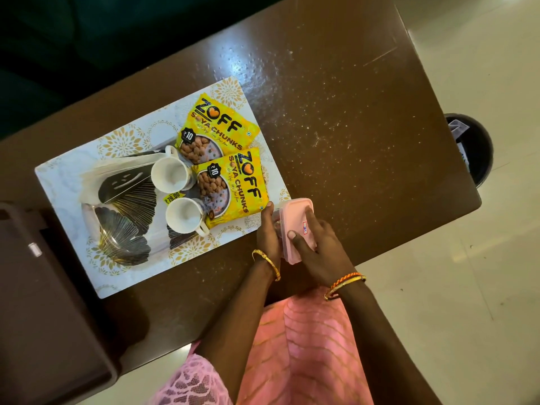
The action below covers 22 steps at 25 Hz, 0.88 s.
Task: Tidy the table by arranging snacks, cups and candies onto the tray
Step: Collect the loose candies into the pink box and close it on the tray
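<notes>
1. The right hand (pixel 314 252) is gripping the pink box (pixel 296 229) from above, fingers curled over its lid, thumb pressing the near end.
2. The left hand (pixel 267 232) is holding the box's other side, fingers wrapped against it.
3. The box is sitting just beside the tray (pixel 73 168) — at its near right corner, over the table (pixel 350 112).
4. Two yellow snack packets (pixel 230 171) are lying on the tray — the nearer one is touching the left fingertips.
5. Two white cups (pixel 175 194) are standing beside the packets, on the tray.
</notes>
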Motion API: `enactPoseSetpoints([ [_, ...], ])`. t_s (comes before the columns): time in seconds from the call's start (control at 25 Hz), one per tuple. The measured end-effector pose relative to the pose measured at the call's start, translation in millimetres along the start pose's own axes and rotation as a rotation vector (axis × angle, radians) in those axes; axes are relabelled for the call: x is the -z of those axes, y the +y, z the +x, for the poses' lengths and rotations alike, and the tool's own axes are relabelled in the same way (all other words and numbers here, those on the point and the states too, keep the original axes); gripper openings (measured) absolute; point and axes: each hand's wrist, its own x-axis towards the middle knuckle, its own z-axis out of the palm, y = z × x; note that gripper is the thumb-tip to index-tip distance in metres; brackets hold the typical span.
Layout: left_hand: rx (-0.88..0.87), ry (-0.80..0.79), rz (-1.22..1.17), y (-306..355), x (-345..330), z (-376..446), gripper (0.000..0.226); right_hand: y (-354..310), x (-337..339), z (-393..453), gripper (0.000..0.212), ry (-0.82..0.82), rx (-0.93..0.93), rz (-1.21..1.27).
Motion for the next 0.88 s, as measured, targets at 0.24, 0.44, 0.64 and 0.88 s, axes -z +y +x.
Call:
enactPoseSetpoints([
  [0.24,-0.090,0.072,0.110,-7.2,7.4,4.5,0.051,-0.7,-3.6,0.3,0.067,0.001,0.041,-0.067],
  [0.44,-0.130,0.083,0.292,-4.8,11.2,2.2,0.056,-6.9,-1.2,-0.1,0.068,-0.018,0.074,-0.107],
  [0.64,-0.149,0.101,0.390,0.4,16.8,-1.2,0.059,-8.1,-11.1,-3.9,0.068,0.030,0.071,-0.012],
  [0.88,-0.059,0.083,0.552,-1.4,29.1,-8.0,0.052,8.9,-5.8,-2.7,0.060,-0.009,-0.058,0.201],
])
